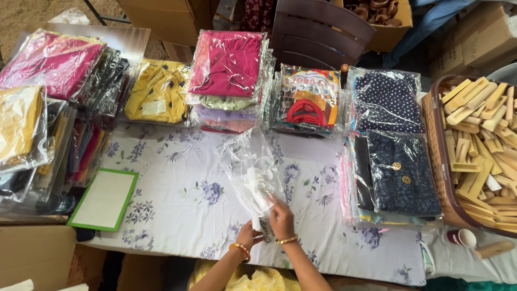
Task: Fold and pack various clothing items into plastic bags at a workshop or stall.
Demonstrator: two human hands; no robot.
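My left hand [249, 235] and my right hand [281, 217] meet near the front edge of the table. Together they pinch the lower end of an empty clear plastic bag [249, 167], which rises crumpled away from me. A small dark ribbed object [267, 230] shows between the two hands; I cannot tell what it is. Both wrists wear bangles. The bag lies over a white cloth with blue flowers [177, 199] covering the table.
Stacks of folded clothes in clear bags line the back and sides: pink [229, 62], yellow [156, 91], dark blue dotted [388, 99]. A green-edged white board [104, 199] lies at left. A basket of wooden pieces [479, 151], a paper cup [462, 237] stand right.
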